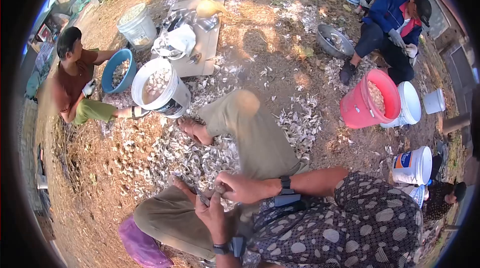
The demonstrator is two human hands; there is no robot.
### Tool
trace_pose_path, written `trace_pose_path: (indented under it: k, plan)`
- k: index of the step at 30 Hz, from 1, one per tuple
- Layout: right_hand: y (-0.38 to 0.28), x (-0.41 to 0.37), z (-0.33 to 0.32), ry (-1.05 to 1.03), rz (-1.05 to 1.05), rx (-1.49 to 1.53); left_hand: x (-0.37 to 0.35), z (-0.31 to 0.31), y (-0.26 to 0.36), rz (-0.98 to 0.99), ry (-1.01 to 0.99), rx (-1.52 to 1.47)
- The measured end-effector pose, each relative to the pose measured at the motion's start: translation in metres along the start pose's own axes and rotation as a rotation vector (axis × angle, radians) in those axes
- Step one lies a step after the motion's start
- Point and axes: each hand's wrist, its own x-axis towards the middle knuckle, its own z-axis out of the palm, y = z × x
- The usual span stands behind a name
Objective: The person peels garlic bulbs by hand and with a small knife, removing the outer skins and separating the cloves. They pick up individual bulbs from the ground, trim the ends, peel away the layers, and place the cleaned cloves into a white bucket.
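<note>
My right hand (241,188) is closed, its fingertips pinching a small, dull, roundish piece (220,187) that looks like a garlic clove. Just below it my left hand (212,214) is also closed, thumb and fingers around a small grey thing (203,198) too blurred to name. The two hands nearly touch, held over my bent leg. Pale garlic skins (192,163) lie thick on the ground beyond them, around my bare feet. Unpeeled-looking bulbs or cloves (127,155) are scattered to the left.
A white bucket (181,99) with cloves in liquid stands past my foot, beside a blue basin (106,79) and a seated person. To the right are a red bucket (350,108), white buckets (412,103), a metal basin (322,33) and other people. A purple bag (142,245) lies lower left.
</note>
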Motion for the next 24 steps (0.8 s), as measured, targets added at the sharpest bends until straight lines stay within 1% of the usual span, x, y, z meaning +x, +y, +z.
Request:
trace_pose_path:
  k: [1,3,5,8,10,12,15,18,20,21,24]
  plan:
    - [-0.001,0.000,-0.002,0.005,0.009,0.018,0.001,0.002,0.001,0.040,-0.008,0.034]
    - [-0.004,-0.003,-0.003,0.009,0.034,0.065,0.000,0.008,0.009,-0.019,0.004,0.015]
    - [-0.004,-0.005,-0.006,0.030,0.021,0.014,0.000,0.011,0.008,-0.049,0.006,0.030]
    - [0.004,-0.005,-0.009,0.026,-0.001,-0.060,-0.003,0.025,0.028,0.015,0.004,0.043]
    - [0.006,-0.004,-0.013,0.008,-0.010,-0.080,-0.001,0.025,0.026,0.077,-0.017,0.068]
    - [0.005,-0.005,-0.016,-0.015,-0.008,-0.061,0.000,0.020,0.018,0.130,-0.037,0.098]
    - [0.002,-0.005,-0.020,-0.042,0.051,0.095,0.004,0.017,0.005,0.190,-0.070,0.115]
    - [0.018,-0.004,-0.016,-0.022,-0.025,0.058,0.001,0.012,0.004,0.185,-0.097,0.104]
    - [0.020,-0.006,-0.010,-0.010,-0.070,0.131,0.004,0.014,0.005,0.167,-0.117,0.088]
    - [0.020,-0.008,-0.013,0.001,-0.095,0.157,0.006,0.017,0.004,0.232,-0.134,0.101]
    - [0.016,-0.010,-0.013,-0.015,-0.090,0.171,0.003,0.025,0.007,0.332,-0.105,0.148]
